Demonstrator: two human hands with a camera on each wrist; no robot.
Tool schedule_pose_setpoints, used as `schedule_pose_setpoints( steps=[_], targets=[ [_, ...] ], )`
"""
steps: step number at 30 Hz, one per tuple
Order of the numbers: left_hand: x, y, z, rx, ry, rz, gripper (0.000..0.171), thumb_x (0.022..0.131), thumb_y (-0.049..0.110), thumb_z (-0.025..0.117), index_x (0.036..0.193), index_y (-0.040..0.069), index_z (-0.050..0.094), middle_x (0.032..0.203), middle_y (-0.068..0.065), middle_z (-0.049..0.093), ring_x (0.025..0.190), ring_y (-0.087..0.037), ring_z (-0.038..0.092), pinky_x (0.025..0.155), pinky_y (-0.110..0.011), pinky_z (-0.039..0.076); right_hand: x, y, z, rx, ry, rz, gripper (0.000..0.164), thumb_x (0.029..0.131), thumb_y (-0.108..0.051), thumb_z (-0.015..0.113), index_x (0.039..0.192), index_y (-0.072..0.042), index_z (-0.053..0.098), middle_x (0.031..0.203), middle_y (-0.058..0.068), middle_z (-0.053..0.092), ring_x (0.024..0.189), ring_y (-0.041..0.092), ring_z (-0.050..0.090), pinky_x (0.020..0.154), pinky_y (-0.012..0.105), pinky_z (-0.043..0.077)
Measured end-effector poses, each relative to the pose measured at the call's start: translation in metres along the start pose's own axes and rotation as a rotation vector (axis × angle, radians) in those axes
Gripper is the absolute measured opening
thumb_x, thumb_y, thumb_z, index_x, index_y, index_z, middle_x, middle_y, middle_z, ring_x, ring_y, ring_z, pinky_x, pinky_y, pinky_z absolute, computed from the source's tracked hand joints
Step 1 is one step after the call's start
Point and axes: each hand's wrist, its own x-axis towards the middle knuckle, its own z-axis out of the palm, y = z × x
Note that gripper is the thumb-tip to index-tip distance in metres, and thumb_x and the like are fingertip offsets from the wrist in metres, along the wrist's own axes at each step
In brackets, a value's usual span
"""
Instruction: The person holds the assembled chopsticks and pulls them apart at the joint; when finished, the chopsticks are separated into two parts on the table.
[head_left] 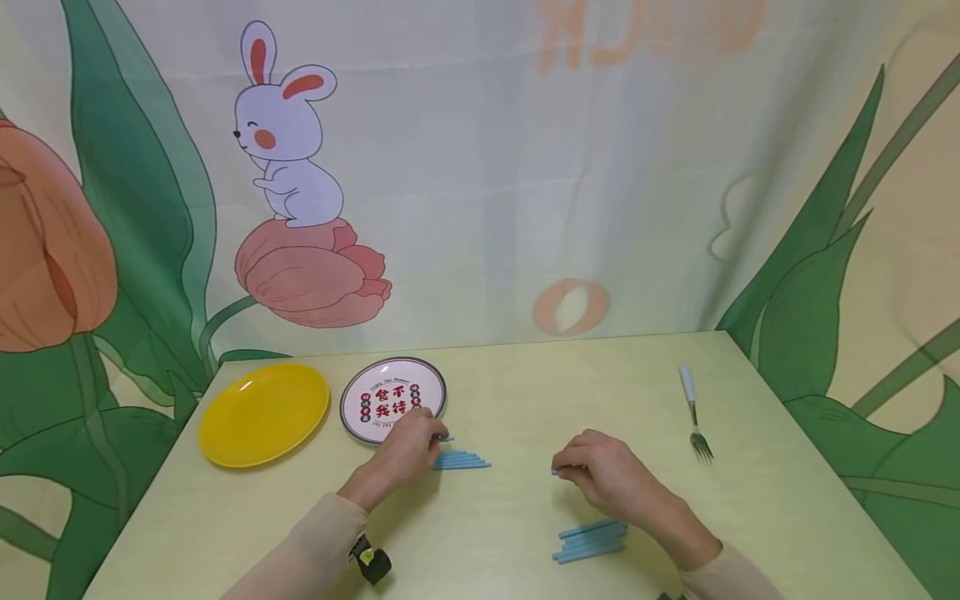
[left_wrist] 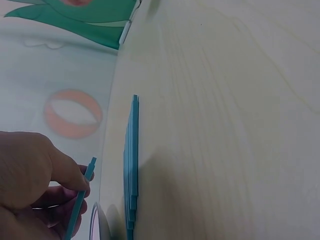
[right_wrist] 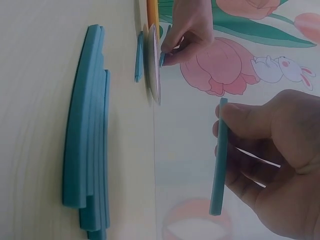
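Between thumb and fingers, my left hand (head_left: 405, 450) pinches a thin blue stick (left_wrist: 76, 212) at the near right rim of the white plate (head_left: 409, 372). Just below it lies a row of blue sticks (head_left: 461, 462), side by side with staggered ends. My right hand (head_left: 615, 473) pinches another blue stick (right_wrist: 219, 160), raised over the table; in the head view only its tip shows. Nearer to me than the right hand, a second bunch of blue sticks (head_left: 591, 543) lies on the tabletop, their ends uneven.
A yellow plate (head_left: 262, 417) sits at the table's left, beside the white plate with red lettering. Toward the right edge lies a fork (head_left: 688, 387) with a pale handle. Behind the table (head_left: 510, 400) hangs a printed curtain (head_left: 465, 183) with a rabbit and tulips.
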Motion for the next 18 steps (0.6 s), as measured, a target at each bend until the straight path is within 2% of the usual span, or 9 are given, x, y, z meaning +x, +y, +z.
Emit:
schedule_pose_setpoints(
  steps=[18],
  targets=[
    [0.0049, -0.0031, 0.008, -0.03, -0.067, 0.029, 0.015, 0.085, -0.001, 0.068, 0.098, 0.001, 0.075, 0.091, -0.006, 0.069, 0.084, -0.017, 0.06, 0.078, -0.035, 0.051, -0.0056, -0.0024, 0.0032, 0.018, -0.043, 0.001, 0.007, 0.082, -0.006, 0.075, 0.086, -0.012, 0.075, 0.083, -0.007, 0.069, 0.08, 0.007, 0.061, 0.068, 0.02, 0.052]
  ],
)
